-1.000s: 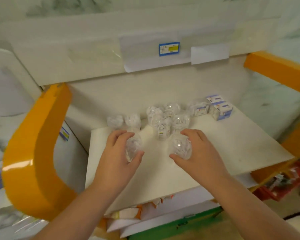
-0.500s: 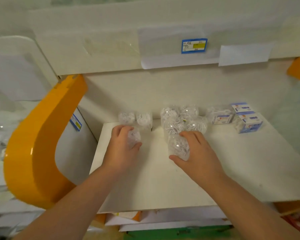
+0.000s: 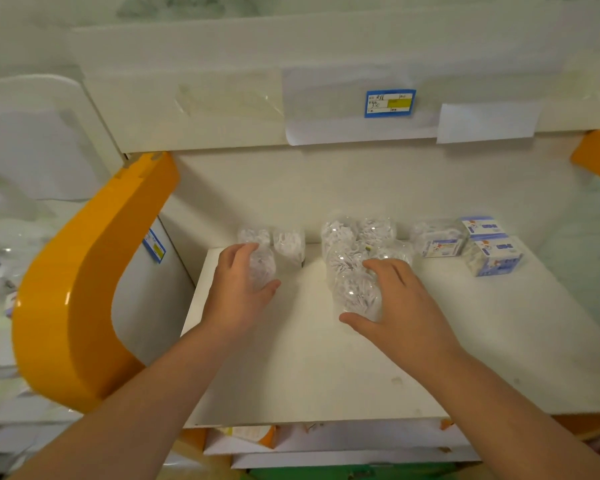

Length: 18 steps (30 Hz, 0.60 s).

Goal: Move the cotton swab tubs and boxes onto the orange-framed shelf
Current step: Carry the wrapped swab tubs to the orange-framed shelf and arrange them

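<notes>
A blue price tag (image 3: 389, 103) with a yellow patch is stuck to the front edge of the white board overhead, on a clear taped sheet. Just right of it hangs a blank white paper slip (image 3: 487, 123). A second, smaller blue-and-yellow tag (image 3: 155, 244) sits on the side panel at the left, tilted. Pale marble-patterned wall (image 3: 582, 230) runs behind and to the right. Below the front edge lie stacked white cartons (image 3: 343, 448) with orange scraps between them, and under those a green crate edge (image 3: 361, 474).
</notes>
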Tool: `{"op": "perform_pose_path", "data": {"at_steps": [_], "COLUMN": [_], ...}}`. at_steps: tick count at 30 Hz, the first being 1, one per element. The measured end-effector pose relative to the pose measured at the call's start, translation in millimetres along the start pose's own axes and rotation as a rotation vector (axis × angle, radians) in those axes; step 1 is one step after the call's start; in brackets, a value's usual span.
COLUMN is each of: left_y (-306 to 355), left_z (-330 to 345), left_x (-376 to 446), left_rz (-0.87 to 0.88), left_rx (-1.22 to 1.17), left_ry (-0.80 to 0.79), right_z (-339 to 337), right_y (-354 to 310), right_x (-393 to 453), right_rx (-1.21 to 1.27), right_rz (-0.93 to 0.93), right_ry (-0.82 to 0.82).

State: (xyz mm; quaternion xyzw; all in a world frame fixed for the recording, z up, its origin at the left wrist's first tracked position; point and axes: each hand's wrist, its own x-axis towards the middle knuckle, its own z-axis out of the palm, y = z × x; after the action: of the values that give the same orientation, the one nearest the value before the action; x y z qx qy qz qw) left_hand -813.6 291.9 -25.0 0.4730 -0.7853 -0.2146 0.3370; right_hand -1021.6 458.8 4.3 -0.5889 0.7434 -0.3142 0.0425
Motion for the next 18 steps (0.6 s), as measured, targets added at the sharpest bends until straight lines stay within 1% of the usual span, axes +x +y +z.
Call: {"op": "perform_pose_path", "data": {"at_steps": [4, 12, 15, 18], "left_y": [9.6, 44.7, 59.6, 73.4], "left_z": [-11.6, -57.4, -80.1, -103.8], "left_x": [-11.0, -47.1, -63.0, -81.5], "left_rz": [-0.013, 0.037, 0.083, 0.087], "left_rx": [0.062, 0.241, 0.298, 0.328], "left_ry": [0.008, 0.070, 0.108, 0.099], "right_z": [-15.0, -23.2, -19.8, -11.5], "right_y": [-8.6, -42.4, -60.1, -80.6], "right_x": [-0.1, 2.0, 2.9, 5.4], "right_rx": [0.021, 0.116, 0.141, 0.179], "right_rz": [-0.053, -0.172, -0.229, -0.267], "right_ry": [0.031, 0.106, 0.110, 0.090]}}
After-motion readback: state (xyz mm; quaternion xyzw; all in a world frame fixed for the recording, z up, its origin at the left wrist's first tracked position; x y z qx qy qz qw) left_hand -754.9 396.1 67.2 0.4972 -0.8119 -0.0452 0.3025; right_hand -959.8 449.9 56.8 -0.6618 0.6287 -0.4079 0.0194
